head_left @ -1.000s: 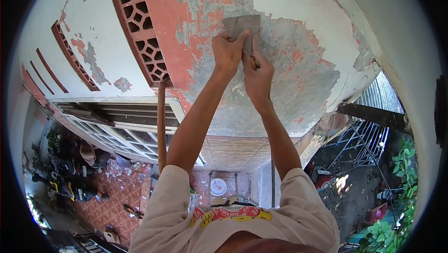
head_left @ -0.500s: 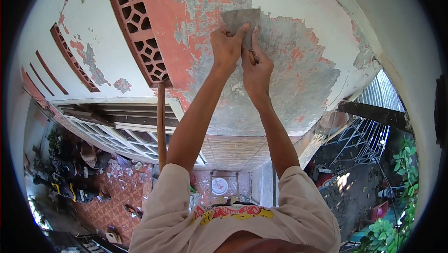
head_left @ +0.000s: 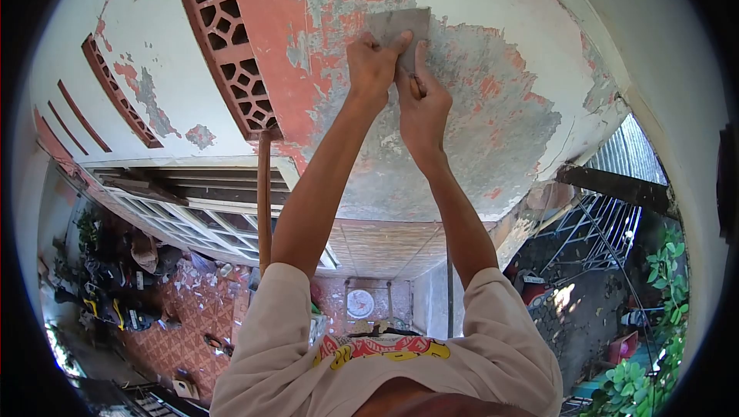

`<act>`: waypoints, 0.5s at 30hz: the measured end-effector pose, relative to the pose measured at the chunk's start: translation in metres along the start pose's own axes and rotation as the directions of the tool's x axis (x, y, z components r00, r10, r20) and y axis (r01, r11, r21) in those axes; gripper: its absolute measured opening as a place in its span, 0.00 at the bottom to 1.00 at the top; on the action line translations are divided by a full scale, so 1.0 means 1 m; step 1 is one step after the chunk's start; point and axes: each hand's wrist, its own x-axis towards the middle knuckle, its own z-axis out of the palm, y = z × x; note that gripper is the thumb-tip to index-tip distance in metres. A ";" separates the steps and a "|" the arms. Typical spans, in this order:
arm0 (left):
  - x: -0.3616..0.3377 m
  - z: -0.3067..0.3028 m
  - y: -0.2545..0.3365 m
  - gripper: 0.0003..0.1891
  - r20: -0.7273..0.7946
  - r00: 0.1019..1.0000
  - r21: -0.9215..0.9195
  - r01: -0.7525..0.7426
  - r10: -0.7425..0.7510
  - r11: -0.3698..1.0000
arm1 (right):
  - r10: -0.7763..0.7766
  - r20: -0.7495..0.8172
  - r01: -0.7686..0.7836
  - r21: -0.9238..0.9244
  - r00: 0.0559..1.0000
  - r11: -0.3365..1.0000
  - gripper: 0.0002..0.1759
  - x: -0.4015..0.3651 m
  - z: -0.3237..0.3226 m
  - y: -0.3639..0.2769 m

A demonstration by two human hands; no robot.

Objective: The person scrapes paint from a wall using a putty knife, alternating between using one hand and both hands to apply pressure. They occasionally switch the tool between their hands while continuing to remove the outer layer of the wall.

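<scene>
A flat grey scraper [head_left: 402,23] lies with its wide blade against the wall [head_left: 493,101], where paint has come off in patches of grey and red. My left hand [head_left: 372,65] grips the blade's left side, thumb across its face. Lower down, my right hand [head_left: 424,105] is closed round the handle, one finger stretched up along the blade. Both hands are nearly touching. My palms hide most of the handle.
Left of my arms are a red lattice vent [head_left: 223,32], a wooden pole [head_left: 264,201] and a louvred window [head_left: 200,186]. A dark beam [head_left: 612,185] juts out at right. Far below are a tiled floor [head_left: 181,340], a white bucket [head_left: 360,304] and green plants [head_left: 635,386].
The scraper and both hands have moved slightly up the wall. My grip on it looks much the same.
</scene>
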 end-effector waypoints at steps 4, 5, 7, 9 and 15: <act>0.000 -0.007 -0.001 0.15 0.069 0.998 -0.011 0.006 -0.005 1.000 | -0.003 -0.024 0.004 0.030 1.000 1.000 0.30 -0.002 0.004 0.000; -0.005 -0.006 -0.005 0.15 0.073 0.997 -0.058 0.006 -0.002 0.998 | -0.018 -0.011 0.018 0.025 1.000 1.000 0.30 -0.004 0.003 0.003; -0.006 -0.005 -0.009 0.15 0.077 0.997 -0.077 0.008 -0.002 0.997 | -0.043 0.011 0.043 0.008 0.999 0.999 0.30 -0.007 -0.001 0.007; 0.004 -0.004 -0.002 0.14 0.078 0.997 -0.013 -0.003 0.004 1.000 | 0.035 0.032 -0.038 0.096 0.999 0.995 0.30 0.001 -0.001 -0.001; 0.002 -0.004 -0.004 0.15 0.033 0.999 -0.027 -0.023 0.024 0.999 | 0.077 0.010 -0.077 0.107 0.997 0.991 0.30 -0.002 0.003 -0.005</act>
